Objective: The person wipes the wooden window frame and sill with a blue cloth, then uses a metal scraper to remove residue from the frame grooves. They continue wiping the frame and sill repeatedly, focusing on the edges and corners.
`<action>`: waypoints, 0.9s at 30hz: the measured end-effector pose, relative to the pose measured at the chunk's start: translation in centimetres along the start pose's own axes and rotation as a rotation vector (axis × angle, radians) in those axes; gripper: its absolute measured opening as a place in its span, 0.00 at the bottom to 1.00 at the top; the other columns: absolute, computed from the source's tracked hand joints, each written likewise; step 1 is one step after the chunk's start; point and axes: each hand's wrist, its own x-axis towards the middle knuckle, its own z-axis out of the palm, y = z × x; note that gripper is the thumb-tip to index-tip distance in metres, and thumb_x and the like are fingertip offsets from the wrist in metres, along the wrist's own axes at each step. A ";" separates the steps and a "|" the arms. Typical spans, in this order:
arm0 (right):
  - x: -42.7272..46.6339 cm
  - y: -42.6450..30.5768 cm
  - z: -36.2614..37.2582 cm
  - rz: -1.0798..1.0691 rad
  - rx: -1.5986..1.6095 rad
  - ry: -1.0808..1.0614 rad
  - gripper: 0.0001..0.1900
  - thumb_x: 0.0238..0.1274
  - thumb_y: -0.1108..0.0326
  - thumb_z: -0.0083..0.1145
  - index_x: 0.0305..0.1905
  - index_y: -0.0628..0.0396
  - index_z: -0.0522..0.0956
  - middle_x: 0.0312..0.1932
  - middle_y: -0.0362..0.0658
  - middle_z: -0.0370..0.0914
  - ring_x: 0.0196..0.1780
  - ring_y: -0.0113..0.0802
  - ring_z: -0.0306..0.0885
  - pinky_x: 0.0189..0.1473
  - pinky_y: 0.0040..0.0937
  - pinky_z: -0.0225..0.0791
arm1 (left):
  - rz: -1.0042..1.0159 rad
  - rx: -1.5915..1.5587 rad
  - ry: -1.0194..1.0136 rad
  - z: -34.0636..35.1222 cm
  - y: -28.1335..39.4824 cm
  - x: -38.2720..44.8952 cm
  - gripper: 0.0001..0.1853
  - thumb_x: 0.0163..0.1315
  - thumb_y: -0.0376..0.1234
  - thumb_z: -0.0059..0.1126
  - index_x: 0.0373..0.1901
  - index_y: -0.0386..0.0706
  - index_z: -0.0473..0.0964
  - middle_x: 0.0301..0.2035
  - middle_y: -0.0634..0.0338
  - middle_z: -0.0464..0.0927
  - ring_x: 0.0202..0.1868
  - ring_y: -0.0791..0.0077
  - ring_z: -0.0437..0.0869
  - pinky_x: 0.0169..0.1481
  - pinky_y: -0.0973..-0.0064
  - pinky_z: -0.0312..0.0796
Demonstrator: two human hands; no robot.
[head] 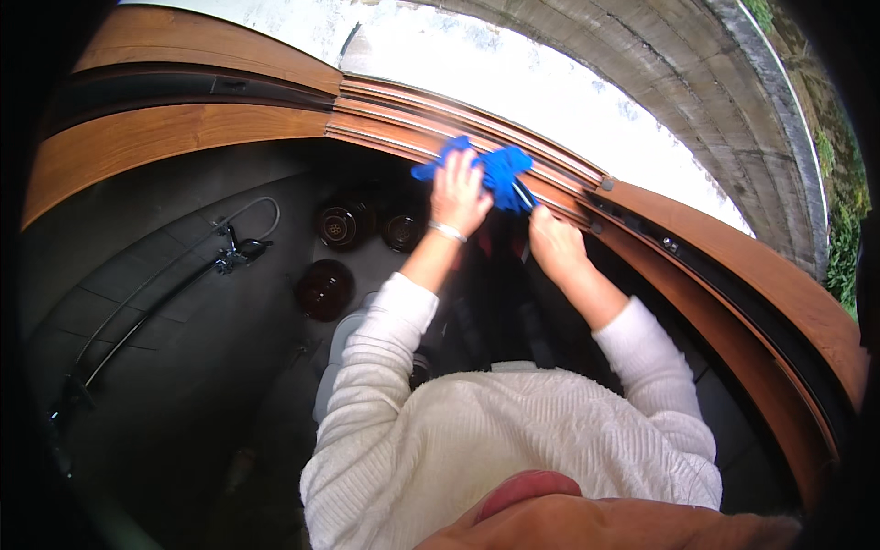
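A blue cloth [505,168] lies bunched over the brown grooved track of a sliding window's sill [392,124]. My left hand [460,196] presses on the cloth's left part with its fingers spread; whether it grips any fold is unclear. To the right, my right hand [558,240] is closed around the end of a thin tool [524,194], perhaps a brush or scraper, whose far end goes into the cloth. The tool's tip is hidden by the cloth.
Wood-coloured window frames [206,124] flank the sill, with a pale ledge [440,48] and a concrete wall [660,55] outside. Below on the left are a chrome shower fitting [237,251], a dark red round vessel [324,290] and two dark round pots [337,225].
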 end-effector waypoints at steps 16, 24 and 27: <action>16.3 -19.9 -6.8 -0.434 0.032 -0.159 0.13 0.58 0.68 0.52 0.46 0.56 0.81 0.49 0.51 0.79 0.51 0.45 0.79 0.46 0.40 0.75 | -0.521 -0.047 0.215 -5.6 -13.9 -0.7 0.15 0.53 0.39 0.60 0.34 0.38 0.73 0.60 0.46 0.65 0.47 0.47 0.78 0.48 0.60 0.73; 12.1 -8.5 -3.1 -0.479 0.185 -0.054 0.11 0.58 0.69 0.45 0.36 0.63 0.79 0.37 0.56 0.81 0.41 0.51 0.81 0.42 0.45 0.74 | -0.613 -0.538 -0.222 -8.7 -3.3 -12.2 0.13 0.55 0.38 0.56 0.30 0.35 0.73 0.26 0.50 0.78 0.29 0.59 0.77 0.39 0.65 0.71; 2.6 -2.2 -1.1 -0.257 0.419 -0.182 0.15 0.66 0.61 0.44 0.36 0.64 0.74 0.30 0.59 0.78 0.38 0.56 0.78 0.40 0.49 0.70 | -0.617 -1.060 -0.496 -14.1 -0.8 -15.1 0.15 0.56 0.35 0.56 0.41 0.34 0.76 0.35 0.60 0.80 0.37 0.80 0.77 0.45 0.76 0.71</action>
